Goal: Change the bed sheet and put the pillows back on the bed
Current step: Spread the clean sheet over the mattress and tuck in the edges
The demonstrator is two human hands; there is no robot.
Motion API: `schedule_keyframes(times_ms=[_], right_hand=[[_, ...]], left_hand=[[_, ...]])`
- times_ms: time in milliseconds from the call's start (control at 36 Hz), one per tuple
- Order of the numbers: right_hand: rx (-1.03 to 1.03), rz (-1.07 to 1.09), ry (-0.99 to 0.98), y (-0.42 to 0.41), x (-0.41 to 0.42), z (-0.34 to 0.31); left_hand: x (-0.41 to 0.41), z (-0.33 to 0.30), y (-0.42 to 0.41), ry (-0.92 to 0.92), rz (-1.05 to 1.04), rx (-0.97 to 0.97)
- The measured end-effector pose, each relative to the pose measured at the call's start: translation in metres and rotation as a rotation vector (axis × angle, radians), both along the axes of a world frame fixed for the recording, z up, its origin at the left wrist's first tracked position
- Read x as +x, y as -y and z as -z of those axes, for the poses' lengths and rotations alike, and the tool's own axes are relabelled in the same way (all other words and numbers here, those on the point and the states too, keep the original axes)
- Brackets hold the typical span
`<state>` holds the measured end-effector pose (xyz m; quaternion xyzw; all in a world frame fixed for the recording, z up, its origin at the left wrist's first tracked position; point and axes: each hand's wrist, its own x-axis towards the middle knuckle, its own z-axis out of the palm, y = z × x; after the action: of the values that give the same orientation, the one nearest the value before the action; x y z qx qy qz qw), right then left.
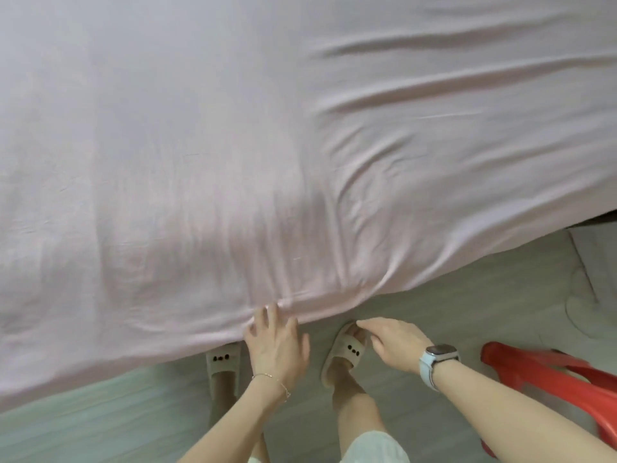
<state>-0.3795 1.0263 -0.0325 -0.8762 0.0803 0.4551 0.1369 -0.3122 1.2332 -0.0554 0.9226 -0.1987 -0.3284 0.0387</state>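
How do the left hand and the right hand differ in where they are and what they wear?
The left hand touches the pink sheet's near edge with straight, spread fingers; the right hand hangs over the floor beside it, off the sheet, fingers loosely curled. The left wrist wears a thin bracelet; the right wrist wears a watch. Both hold nothing.

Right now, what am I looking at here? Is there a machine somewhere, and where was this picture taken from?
No machine: a person is making a bed, filmed by one wide-angle camera worn on the head, looking down. The pink bed sheet covers the bed, wrinkled toward the right. The left hand lies with straight fingers on the sheet's near edge. The right hand, with a watch on its wrist, hangs open over the floor, holding nothing. Below are the person's slippers; a red plastic chair stands at right. No pillows show.
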Motion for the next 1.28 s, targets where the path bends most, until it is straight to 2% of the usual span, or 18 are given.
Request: schedule_keyframes(times_ms=[111, 167, 278, 361, 556, 694, 833, 944, 1083, 1278], right_hand=[[-0.043, -0.005, 0.502, 0.063, -0.009, 0.000], [-0.121, -0.008, 0.644, 0.099, -0.003, 0.004], [-0.290, -0.147, 0.612, 0.163, 0.013, 0.014], [-0.334, -0.254, 0.629, 0.197, 0.018, 0.030], [-0.299, -0.384, 0.812, 0.235, 0.019, 0.049], [-0.286, -0.342, 0.754, 0.238, 0.012, 0.056], [-0.285, -0.312, 0.797, 0.245, 0.026, 0.058], [-0.204, -0.322, 0.870, 0.253, 0.032, 0.054], [-0.134, -0.335, 0.840, 0.258, 0.031, 0.045], [-0.102, -0.348, 0.749, 0.261, 0.025, 0.031]], left_hand=[[-0.005, -0.007, 0.067, 0.149, 0.056, -0.136], [-0.001, -0.006, 0.109, 0.203, 0.062, -0.207], [0.006, 0.005, 0.182, 0.250, 0.225, -0.213], [0.011, 0.015, 0.215, 0.250, 0.350, -0.172], [0.014, 0.041, 0.227, 0.468, 0.334, -0.283], [0.017, 0.042, 0.234, 0.415, 0.325, -0.159], [0.026, 0.047, 0.245, 0.512, 0.343, -0.377], [0.029, 0.049, 0.240, 0.472, 0.352, -0.530], [0.030, 0.043, 0.237, 0.453, 0.294, -0.624], [0.019, 0.031, 0.239, 0.361, 0.231, -0.661]])
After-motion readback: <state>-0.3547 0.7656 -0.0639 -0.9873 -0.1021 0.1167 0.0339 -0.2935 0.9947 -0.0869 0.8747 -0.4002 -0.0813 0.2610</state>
